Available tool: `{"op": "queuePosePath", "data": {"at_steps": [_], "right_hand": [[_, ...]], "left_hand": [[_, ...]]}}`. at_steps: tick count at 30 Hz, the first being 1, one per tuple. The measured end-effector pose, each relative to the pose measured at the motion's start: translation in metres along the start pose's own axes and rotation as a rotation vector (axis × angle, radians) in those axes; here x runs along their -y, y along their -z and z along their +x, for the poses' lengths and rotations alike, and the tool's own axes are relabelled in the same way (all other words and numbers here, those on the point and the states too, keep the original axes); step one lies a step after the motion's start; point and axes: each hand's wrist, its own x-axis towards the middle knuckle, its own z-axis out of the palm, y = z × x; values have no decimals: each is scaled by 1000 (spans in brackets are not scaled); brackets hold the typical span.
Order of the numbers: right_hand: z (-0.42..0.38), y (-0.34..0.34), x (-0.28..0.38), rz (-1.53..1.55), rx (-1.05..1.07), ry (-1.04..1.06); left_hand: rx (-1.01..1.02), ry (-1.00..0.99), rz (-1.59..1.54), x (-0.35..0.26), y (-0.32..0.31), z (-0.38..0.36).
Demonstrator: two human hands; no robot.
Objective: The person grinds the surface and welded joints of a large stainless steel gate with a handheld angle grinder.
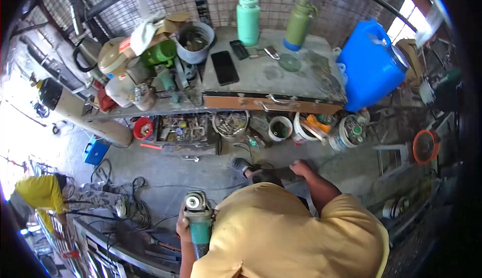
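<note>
My left hand [184,226] is closed around the body of a green angle grinder [200,230], whose silver head points up and shows a bare spindle with no disc. Held out to the right over the floor, my right hand [301,168] has its fingers curled; what they hold, if anything, I cannot make out. It is below a white bucket [304,133] with an orange item [317,123] in it. A dark shoe [241,165] shows to the left of that hand.
On the bench [261,80] are a phone [225,68], a padlock [272,52], two bottles and a blue jerrycan [374,64]. Beneath it are a parts tray [182,128] and several buckets. Cables [141,205] lie on the floor at left, near a bending person in yellow [41,192].
</note>
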Motion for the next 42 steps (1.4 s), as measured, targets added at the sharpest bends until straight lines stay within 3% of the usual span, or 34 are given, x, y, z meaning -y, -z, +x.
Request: {"op": "queuePosePath", "data": {"at_steps": [3, 6, 9, 14, 16, 17, 19, 22, 24, 27, 29, 31, 33, 35, 39, 41, 42], "right_hand": [[-16, 4, -7, 73, -7, 4], [-48, 10, -21, 239, 138, -171], [-91, 15, -72, 217, 124, -117], [-177, 92, -70, 327, 16, -319], [-156, 66, -137, 286, 36, -362], [-156, 62, -155, 297, -81, -208], [-142, 49, -187, 154, -134, -90], [-85, 25, -235, -30, -55, -187], [-67, 6, -260, 173, -178, -285], [-30, -30, -329, 31, -121, -202], [0, -64, -386, 151, -84, -249], [39, -121, -454, 689, -230, -188], [22, -95, -486, 453, 9, -380], [18, -81, -517, 484, 115, -494], [38, -17, -567, 684, -62, -847], [83, -24, -611, 758, -129, -916], [98, -15, -631, 733, -148, -847]], "left_hand": [[94, 91, -96, -8, -18, 5], [148, 116, -110, 0, -15, 4], [263, 162, -191, 25, -10, 15], [310, 248, -208, 55, -20, 28], [319, 264, -179, 69, -23, 32], [340, 281, -167, 74, -27, 35], [377, 335, -142, 85, -32, 41], [360, 398, -89, 100, -69, 57], [356, 463, -59, 118, -100, 69], [350, 597, 7, 154, -157, 95], [314, 637, 97, 198, -193, 115], [316, 706, 193, 248, -252, 129], [322, 802, 270, 289, -314, 135], [284, 845, 358, 319, -358, 148], [127, 867, 522, 370, -405, 164], [60, 885, 595, 394, -419, 167], [24, 896, 628, 404, -427, 169]]}}
